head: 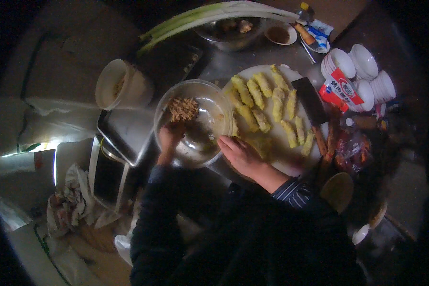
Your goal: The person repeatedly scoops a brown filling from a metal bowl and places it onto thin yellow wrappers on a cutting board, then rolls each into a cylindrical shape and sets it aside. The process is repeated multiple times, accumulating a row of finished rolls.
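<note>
A clear, wide bowl (pixel 220 107) stands before me, with a mound of ground meat filling (pixel 183 109) against its far left side. My left hand (pixel 171 137) reaches over the bowl's near left rim, up against the filling. Its fingertips are blurred and partly hidden. My right hand (pixel 241 155) lies flat, fingers extended, at the bowl's right rim, and nothing shows in its palm. Just right of the bowl is a round white board (pixel 271 107) bearing several yellow-green rolls, apparently wrapped leaves (pixel 278 103). A cleaver (pixel 310 100) with a dark blade lies along the board's right edge.
Left are a white plastic bucket (pixel 109 85) and a metal tray (pixel 125 132). Long leeks (pixel 214 14) lie across a metal bowl (pixel 232 41) at the back, near a small sauce bowl (pixel 291 35). Stacked white bowls (pixel 364 60) and a red packet (pixel 338 89) stand right.
</note>
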Demonstrator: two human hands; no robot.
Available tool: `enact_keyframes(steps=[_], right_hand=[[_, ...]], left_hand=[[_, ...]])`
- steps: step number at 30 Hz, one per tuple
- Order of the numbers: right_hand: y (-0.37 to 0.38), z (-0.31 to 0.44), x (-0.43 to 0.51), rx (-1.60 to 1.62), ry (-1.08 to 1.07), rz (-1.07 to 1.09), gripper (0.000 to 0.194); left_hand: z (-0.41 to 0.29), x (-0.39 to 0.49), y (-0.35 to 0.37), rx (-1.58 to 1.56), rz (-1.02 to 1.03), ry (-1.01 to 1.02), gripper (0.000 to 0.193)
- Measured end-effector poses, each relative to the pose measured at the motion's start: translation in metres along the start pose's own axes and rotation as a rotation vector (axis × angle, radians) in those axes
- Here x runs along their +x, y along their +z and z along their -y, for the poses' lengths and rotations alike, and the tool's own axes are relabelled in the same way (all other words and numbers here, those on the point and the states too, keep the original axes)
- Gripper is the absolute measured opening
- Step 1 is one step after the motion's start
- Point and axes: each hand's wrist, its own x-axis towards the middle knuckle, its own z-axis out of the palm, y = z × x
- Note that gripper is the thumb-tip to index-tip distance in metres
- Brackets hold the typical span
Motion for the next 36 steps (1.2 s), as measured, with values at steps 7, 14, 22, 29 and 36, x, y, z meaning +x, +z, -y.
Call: enact_keyframes(steps=[7,14,22,29,36], right_hand=[[-0.040,0.029,0.014,0.114,0.130,-0.093,0.048],[-0.082,0.037,-0.041,0.853,0.557,0.086,0.043],[-0.058,0.001,-0.132,0.268,0.558,0.125,0.030],[-0.038,-0.017,-0.127,-0.144,0.464,0.212,0.034],[-0.032,-0.027,-0.139,-0.137,0.422,0.276,0.016]], left_hand=[[-0.056,-0.071,-0.023,-0.922,0.201,-0.189,0.021],[-0.132,-0.189,0.040,-1.153,0.639,-0.086,0.038],[-0.101,-0.213,0.118,-0.714,0.661,-0.006,0.030],[-0.103,-0.190,0.143,-0.156,0.397,0.107,0.021],[-0.095,-0.198,0.157,-0.165,0.172,0.350,0.018]])
